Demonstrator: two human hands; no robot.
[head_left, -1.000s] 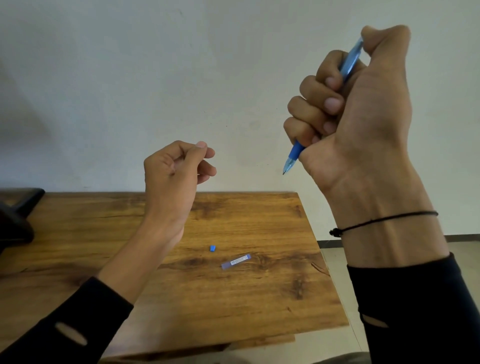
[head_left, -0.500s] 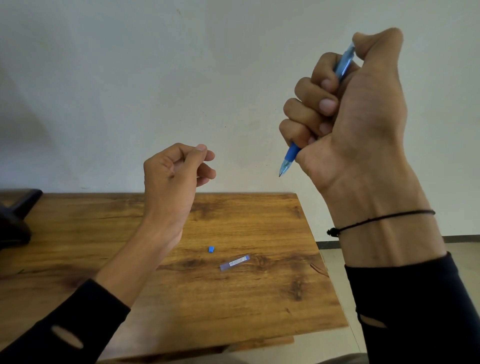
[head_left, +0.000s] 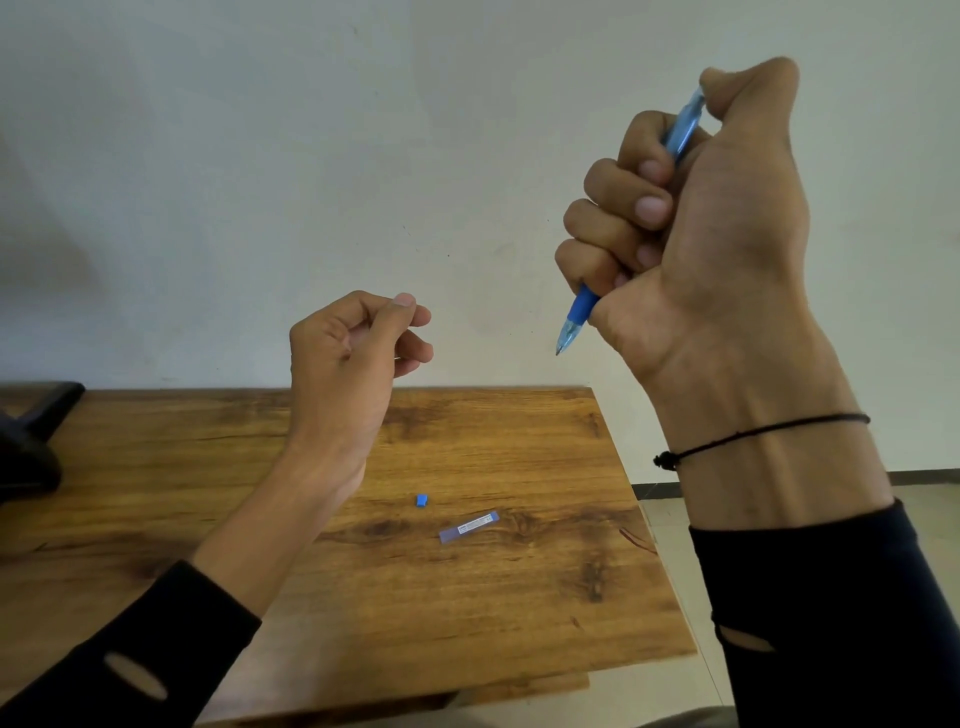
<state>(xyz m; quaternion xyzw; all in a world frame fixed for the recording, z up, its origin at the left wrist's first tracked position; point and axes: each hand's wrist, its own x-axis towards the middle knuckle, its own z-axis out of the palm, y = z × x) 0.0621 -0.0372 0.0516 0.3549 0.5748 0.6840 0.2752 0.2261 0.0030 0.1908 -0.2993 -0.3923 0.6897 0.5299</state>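
My right hand (head_left: 727, 218) is raised high at the right and grips a blue pen (head_left: 574, 325) in its fist. The thumb is bent over the pen's top end and the tip points down and left. My left hand (head_left: 353, 358) hovers above the wooden table (head_left: 493, 613) with its fingers curled and the thumb tip against the forefinger. Anything between those fingertips is too small to see. On the table lie a small blue cap (head_left: 422, 500) and, just right of it, a short clear tube with a label (head_left: 469, 527).
A dark object (head_left: 31, 441) sits at the table's far left edge. The table's right edge runs close under my right forearm, with tiled floor (head_left: 670, 525) beyond it. A plain wall stands behind the table.
My right hand with the pen has drifted slightly left and down. My left hand has barely moved, and the items on the table lie as before.
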